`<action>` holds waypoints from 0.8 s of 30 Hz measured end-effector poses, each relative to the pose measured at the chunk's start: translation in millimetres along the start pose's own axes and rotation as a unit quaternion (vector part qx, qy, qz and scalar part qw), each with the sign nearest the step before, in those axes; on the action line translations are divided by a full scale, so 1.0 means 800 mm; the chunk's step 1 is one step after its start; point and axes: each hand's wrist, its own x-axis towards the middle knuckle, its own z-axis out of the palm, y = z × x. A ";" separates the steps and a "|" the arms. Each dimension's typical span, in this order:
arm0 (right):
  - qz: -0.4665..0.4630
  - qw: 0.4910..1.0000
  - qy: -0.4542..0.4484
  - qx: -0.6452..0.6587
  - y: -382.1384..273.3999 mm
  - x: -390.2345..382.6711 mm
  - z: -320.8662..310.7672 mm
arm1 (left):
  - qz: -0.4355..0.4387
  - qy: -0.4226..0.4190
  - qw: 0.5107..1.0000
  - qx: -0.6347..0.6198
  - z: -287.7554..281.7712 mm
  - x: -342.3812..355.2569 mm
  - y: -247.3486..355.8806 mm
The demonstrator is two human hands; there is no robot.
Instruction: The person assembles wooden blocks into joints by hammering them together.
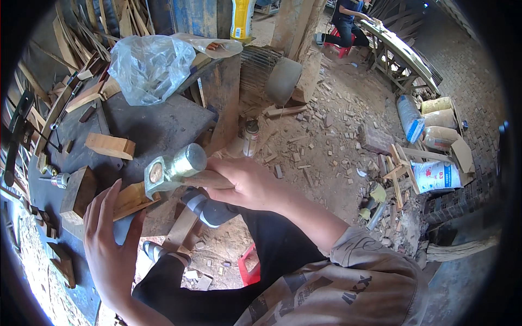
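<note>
My right hand [247,182] is closed round the wooden handle of a hammer [189,160]. The hammer's metal head hangs above the bench's near edge. My left hand [109,250] is open, with fingers stretched and thumb apart, beside a yellowish wooden piece [133,200] and a dark-faced wooden block [79,193]. Whether its fingertips touch the wood cannot be made out. Another wooden block [110,145] lies farther back on the dark benchtop [157,122]. A drill chuck [58,180] sits left of the dark-faced block.
A clear plastic bag [149,68] lies at the bench's back. Left stand a clamp bar [19,136] and wood strips. A spray can [250,138] stands on the scrap-strewn floor. Sacks [437,176] are at right. Another person [348,24] sits at a far table [402,51].
</note>
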 end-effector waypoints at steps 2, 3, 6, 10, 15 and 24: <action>0.002 1.000 0.011 -0.004 -0.001 -0.002 0.000 | 0.010 -0.018 1.000 -0.004 -0.004 0.003 -0.001; 0.003 1.000 0.013 -0.006 -0.001 -0.004 0.000 | -0.010 -0.020 1.000 0.016 -0.005 0.004 -0.001; -0.010 1.000 0.025 -0.009 0.000 -0.008 0.003 | -0.007 -0.027 1.000 0.000 -0.008 0.004 0.000; -0.004 0.999 0.031 -0.013 0.001 -0.010 0.005 | 0.002 -0.036 0.999 -0.019 -0.008 0.003 0.003; 0.006 1.000 0.019 -0.015 0.001 -0.013 0.005 | 0.006 0.013 1.000 0.004 -0.004 0.003 0.008; -0.002 0.998 0.053 -0.021 0.011 -0.012 0.019 | 0.070 0.069 0.995 0.000 0.002 -0.009 -0.005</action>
